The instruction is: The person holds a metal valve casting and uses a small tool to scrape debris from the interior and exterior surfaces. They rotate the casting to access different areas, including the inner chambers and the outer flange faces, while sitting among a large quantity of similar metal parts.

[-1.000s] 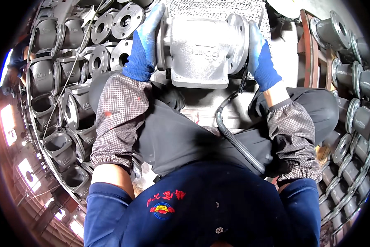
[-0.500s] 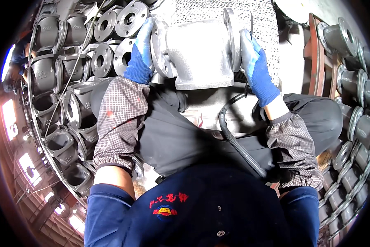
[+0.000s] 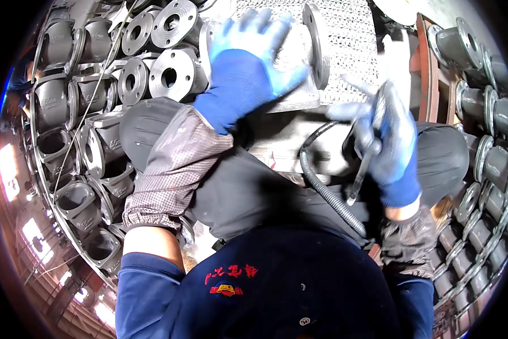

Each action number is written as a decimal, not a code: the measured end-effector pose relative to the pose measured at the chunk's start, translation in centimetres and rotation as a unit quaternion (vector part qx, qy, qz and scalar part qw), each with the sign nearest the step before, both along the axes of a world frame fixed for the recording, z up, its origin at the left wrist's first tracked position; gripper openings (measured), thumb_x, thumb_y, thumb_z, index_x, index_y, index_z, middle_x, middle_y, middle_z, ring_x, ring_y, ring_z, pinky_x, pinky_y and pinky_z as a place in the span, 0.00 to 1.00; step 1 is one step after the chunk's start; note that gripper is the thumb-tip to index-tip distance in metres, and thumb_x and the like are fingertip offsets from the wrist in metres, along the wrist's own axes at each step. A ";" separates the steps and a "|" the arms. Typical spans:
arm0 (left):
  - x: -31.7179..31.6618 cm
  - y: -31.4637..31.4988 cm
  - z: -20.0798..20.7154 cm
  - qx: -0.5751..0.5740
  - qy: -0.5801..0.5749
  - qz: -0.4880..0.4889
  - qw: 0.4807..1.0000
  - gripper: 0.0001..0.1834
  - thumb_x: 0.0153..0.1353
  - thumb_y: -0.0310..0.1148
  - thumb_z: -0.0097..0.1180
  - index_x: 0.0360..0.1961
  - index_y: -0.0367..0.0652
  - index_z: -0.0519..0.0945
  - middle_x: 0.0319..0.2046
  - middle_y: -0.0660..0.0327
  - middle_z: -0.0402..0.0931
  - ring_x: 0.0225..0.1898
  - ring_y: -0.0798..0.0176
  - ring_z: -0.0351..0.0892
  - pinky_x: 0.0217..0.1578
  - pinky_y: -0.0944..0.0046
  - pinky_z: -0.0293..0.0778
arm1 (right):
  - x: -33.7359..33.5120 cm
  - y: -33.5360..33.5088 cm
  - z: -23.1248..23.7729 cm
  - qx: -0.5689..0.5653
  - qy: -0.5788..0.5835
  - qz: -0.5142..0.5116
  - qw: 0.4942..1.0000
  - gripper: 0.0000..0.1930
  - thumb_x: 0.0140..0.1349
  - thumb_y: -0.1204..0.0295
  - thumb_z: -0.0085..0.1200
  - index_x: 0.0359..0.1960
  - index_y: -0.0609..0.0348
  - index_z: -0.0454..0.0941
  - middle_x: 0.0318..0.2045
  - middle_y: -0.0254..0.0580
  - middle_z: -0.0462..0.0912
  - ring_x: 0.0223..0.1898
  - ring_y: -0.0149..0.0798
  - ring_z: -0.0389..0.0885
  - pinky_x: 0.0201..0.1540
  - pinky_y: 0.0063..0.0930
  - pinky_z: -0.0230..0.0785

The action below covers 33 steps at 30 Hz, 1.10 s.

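Flanged casting (image 3: 318,51), twelve o'clock; left hand (image 3: 245,68) atop, fingers splayed wide; right hand (image 3: 392,138), casting's four o'clock, holds slim tool (image 3: 362,175).

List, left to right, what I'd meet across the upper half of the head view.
Castings → left hand → right flange of the casting under it → right hand → red rail → more castings.
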<state>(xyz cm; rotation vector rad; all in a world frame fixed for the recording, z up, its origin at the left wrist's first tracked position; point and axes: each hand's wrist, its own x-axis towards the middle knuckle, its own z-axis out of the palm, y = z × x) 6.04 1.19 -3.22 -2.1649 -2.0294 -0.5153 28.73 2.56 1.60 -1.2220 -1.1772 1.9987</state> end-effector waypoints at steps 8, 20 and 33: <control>-1.0 3.2 -1.2 -0.060 -0.149 -0.011 0.987 0.23 0.52 0.52 0.53 0.44 0.50 0.79 0.37 0.52 0.79 0.38 0.53 0.79 0.42 0.57 0.73 | -0.1 -6.4 -0.8 -0.109 0.103 -0.082 0.985 0.27 0.70 0.58 0.24 0.52 0.71 0.67 0.26 0.38 0.81 0.12 0.17 0.50 0.17 0.10 0.54; -3.4 -3.5 3.9 0.124 -0.410 0.075 0.900 0.11 0.57 0.24 0.52 0.42 0.35 0.78 0.32 0.59 0.78 0.27 0.74 0.75 0.27 0.75 0.72 | -2.8 -4.4 -2.1 0.127 -0.097 0.025 0.987 0.20 0.65 0.75 0.41 0.60 0.61 0.63 0.26 0.38 0.79 0.22 0.20 0.71 0.25 0.13 0.66; -4.1 -6.5 3.9 0.080 -0.534 0.109 0.835 0.12 0.62 0.25 0.49 0.46 0.34 0.77 0.37 0.61 0.79 0.34 0.76 0.74 0.36 0.77 0.71 | -5.1 -2.9 -4.5 0.064 -0.135 -0.023 0.989 0.20 0.64 0.73 0.40 0.58 0.63 0.64 0.22 0.35 0.76 0.16 0.19 0.65 0.18 0.12 0.59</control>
